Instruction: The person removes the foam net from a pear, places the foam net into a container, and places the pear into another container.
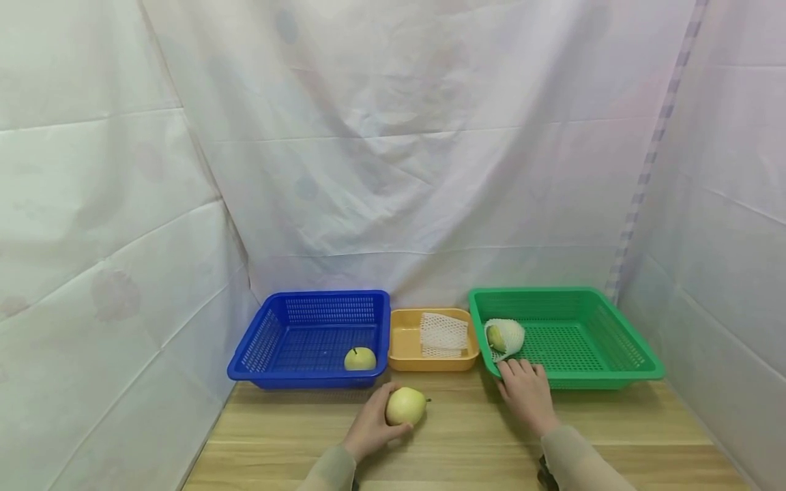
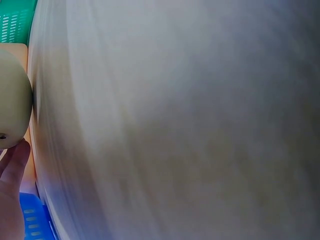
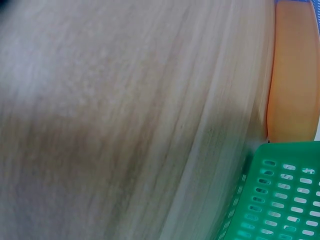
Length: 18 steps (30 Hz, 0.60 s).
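In the head view my left hand (image 1: 371, 425) grips a yellow-green pear (image 1: 406, 407) in front of the baskets, its stem pointing right. The left wrist view cuts off this pear (image 2: 14, 100) at its left edge, with fingers (image 2: 15, 165) against it. My right hand (image 1: 529, 397) rests its fingers at the front left rim of the green basket (image 1: 604, 375). Just beyond those fingertips, inside the basket, lies a pear in a white foam net (image 1: 513, 334). The right wrist view shows no part of the right hand.
A blue basket (image 1: 301, 374) at left holds another pear (image 1: 359, 359). Between the baskets sits a small orange-yellow tray (image 1: 405, 338) with white foam netting (image 1: 443, 333) in it. All stand on a wooden table (image 1: 467, 450), with white cloth (image 1: 393, 191) hanging behind and at both sides.
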{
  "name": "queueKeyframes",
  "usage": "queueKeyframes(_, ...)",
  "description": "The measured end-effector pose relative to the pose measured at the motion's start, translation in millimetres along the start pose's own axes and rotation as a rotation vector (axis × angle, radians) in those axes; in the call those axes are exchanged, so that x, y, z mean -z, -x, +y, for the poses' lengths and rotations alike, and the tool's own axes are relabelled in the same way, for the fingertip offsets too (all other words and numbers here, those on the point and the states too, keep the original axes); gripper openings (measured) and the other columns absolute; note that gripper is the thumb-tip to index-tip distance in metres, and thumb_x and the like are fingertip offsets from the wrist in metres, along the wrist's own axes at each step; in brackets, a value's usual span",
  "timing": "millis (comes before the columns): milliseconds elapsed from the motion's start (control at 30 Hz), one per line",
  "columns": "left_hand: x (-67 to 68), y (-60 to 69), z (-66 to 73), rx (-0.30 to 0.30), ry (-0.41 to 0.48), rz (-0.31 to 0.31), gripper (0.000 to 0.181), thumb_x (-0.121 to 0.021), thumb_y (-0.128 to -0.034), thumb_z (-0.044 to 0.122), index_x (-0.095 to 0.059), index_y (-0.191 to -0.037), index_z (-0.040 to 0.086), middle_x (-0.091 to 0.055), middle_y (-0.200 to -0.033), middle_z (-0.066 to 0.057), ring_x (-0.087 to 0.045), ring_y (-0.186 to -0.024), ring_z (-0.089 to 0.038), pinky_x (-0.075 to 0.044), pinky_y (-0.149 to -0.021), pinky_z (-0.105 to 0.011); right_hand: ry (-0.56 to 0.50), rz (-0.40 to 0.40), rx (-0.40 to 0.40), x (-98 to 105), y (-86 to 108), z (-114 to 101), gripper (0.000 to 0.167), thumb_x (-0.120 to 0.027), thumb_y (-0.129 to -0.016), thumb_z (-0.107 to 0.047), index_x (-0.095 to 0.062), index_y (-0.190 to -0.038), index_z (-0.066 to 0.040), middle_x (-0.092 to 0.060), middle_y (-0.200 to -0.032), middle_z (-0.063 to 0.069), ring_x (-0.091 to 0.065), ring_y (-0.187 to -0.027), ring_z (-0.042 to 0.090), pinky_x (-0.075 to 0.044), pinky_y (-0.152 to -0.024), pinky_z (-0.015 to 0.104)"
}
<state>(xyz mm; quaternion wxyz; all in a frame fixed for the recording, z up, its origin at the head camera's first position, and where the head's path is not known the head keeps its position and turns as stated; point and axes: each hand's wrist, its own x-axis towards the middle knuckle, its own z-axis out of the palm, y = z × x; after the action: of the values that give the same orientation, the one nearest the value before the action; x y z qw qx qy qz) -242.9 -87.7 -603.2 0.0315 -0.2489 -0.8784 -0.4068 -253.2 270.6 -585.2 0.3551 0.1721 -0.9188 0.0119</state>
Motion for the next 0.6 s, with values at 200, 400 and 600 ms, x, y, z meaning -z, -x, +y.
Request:
queueKeyframes(200,-0.8,-1.7,-0.8,-0.002,-0.002,-0.001,0.078,-0.082,-0.0744,0.042,-0.044,-0.137,0.014,-0.054,-0.126,0.001,-0.054,-0.111,-0.018,-0.047,-0.089,-0.045,-0.003,-0.012,-0.020,2.1,-0.4,-1.1,0.037,-0.080,-0.074,-0.024,-0.062,-0.101,-0.009,-0.060,-0.090,0.008,-0.055,-0.081,0.030,-0.037,-0.065,0.046)
queueKeyframes(400,-1.3,-2.8,0.6,-0.005,0.003,-0.004,0.079,-0.083,-0.0731,0.042,-0.045,-0.137,0.013,-0.055,-0.124,0.000,-0.055,-0.109,-0.018,-0.048,-0.089,-0.044,-0.004,-0.011,-0.030,2.0,-0.6,-2.8,0.038,-0.083,-0.071,-0.021,-0.061,-0.101,-0.008,-0.060,-0.088,0.008,-0.054,-0.080,0.030,-0.037,-0.066,0.046)
queueKeyframes(600,-3.1,-3.6,4.5,-0.020,-0.014,-0.008,0.082,-0.083,-0.0714,0.041,-0.045,-0.138,0.011,-0.056,-0.123,-0.001,-0.056,-0.109,-0.018,-0.048,-0.090,-0.044,-0.011,-0.003,-0.034,2.3,-0.8,-3.5,0.039,-0.084,-0.071,-0.020,-0.062,-0.101,-0.008,-0.059,-0.088,0.008,-0.053,-0.079,0.030,-0.037,-0.067,0.047)
